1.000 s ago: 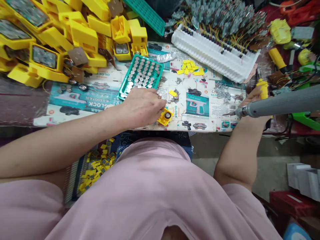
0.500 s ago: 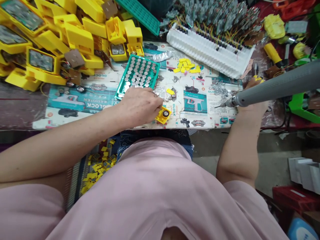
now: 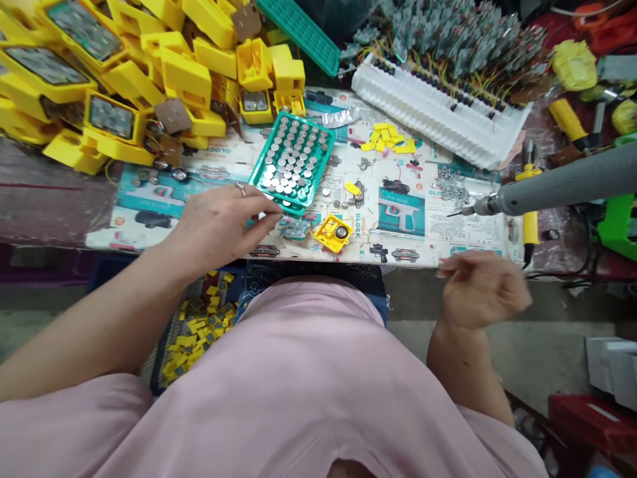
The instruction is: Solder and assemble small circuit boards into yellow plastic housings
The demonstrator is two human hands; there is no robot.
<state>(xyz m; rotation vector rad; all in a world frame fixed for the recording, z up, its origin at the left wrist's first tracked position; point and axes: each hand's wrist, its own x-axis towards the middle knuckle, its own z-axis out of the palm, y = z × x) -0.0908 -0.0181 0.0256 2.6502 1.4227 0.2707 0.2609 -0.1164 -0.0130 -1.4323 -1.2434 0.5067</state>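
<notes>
Worktop (image 3: 54,202), dark red at its left end, overlaid with a printed sheet (image 3: 402,212). Nearest: small yellow parts (image 3: 199,332) heaped below its front edge. Right hand (image 3: 486,289): blurred, at the front edge, fingers curled inward, forearm nearly upright in view; whether it grasps anything, cannot tell. Left hand (image 3: 223,226): back up, forearm slanting in from lower left, thumb and forefinger tips set close together just beside the near end of the green tray (image 3: 320,174); cannot make out whether anything is pinched between them. Small yellow housing (image 3: 328,234) lies open on the sheet, right of the left fingertips and apart from both hands; a dark-rimmed round part (image 3: 341,232) sits in it, and a small circuit board (image 3: 294,229) lies just to its left. Step in hand, as judged from the layout: handling small parts around the open housing. Next move would call for a fine pinch, the other hand steadying the housing. Beyond: silver discs (image 3: 283,162) in the tray, loose yellow pieces (image 3: 385,138); at right, a grey tool (image 3: 557,188) pointing left and a yellow-handled tool (image 3: 531,227). Farthest: heaped yellow casings (image 3: 185,76) at left, white foam rack (image 3: 423,109) with wired boards (image 3: 462,36) at right.
</notes>
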